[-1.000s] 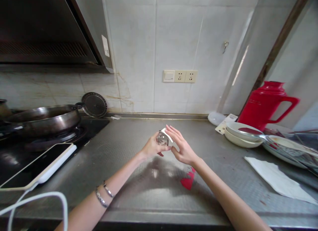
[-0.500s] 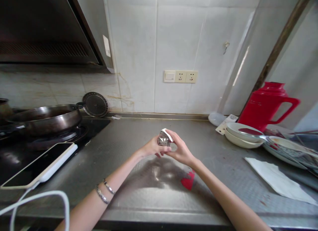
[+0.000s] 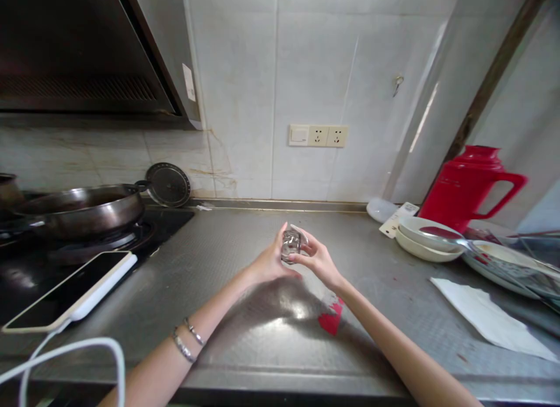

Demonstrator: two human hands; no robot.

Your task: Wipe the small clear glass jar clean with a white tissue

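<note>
Above the middle of the steel counter (image 3: pixel 227 249) both my hands meet around a small clear glass (image 3: pixel 290 245). My left hand (image 3: pixel 269 260) grips the glass from the left, fingers curled round it. My right hand (image 3: pixel 318 260) is closed on a bit of white tissue (image 3: pixel 301 231) pressed against the glass's right side. On the counter just below my right wrist lies a red scrap (image 3: pixel 331 321).
A stove with a wok (image 3: pixel 79 211) and a round lid (image 3: pixel 168 184) stands at the left, with a tablet (image 3: pixel 65 293) and a white cable (image 3: pixel 65 351) in front of it. At the right are stacked bowls (image 3: pixel 426 239), plates, a red thermos jug (image 3: pixel 470 185) and a paper towel (image 3: pixel 485 315).
My right hand's fingers, spread over the glass a second ago, have closed onto it with the tissue. The glass has turned a little in my left hand.
</note>
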